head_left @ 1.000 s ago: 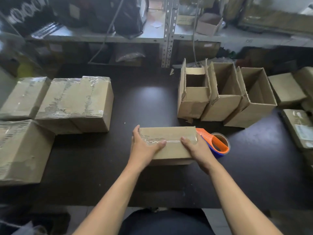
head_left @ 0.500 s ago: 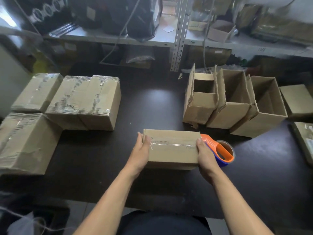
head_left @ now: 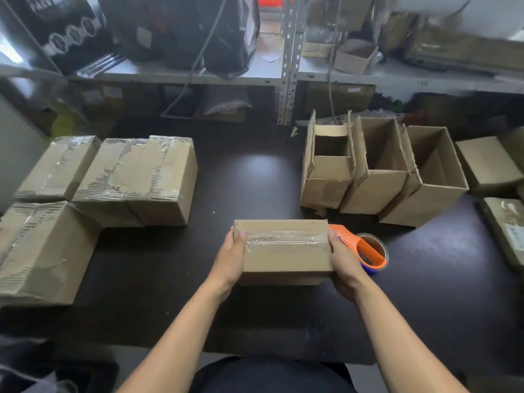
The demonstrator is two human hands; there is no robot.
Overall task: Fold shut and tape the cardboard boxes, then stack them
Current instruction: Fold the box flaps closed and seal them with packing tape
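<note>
Both ends of taped box [head_left: 283,251] gripped, left hand [head_left: 231,258] and right hand [head_left: 341,263]; bare table [head_left: 255,180] beyond.

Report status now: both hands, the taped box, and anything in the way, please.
Left hand and right hand grip ends of taped box. Box on table. Tape dispenser beside right hand.

Your left hand [head_left: 231,258] and right hand [head_left: 341,260] grip opposite ends of the small taped brown cardboard box [head_left: 283,251], forearms extended.
</note>
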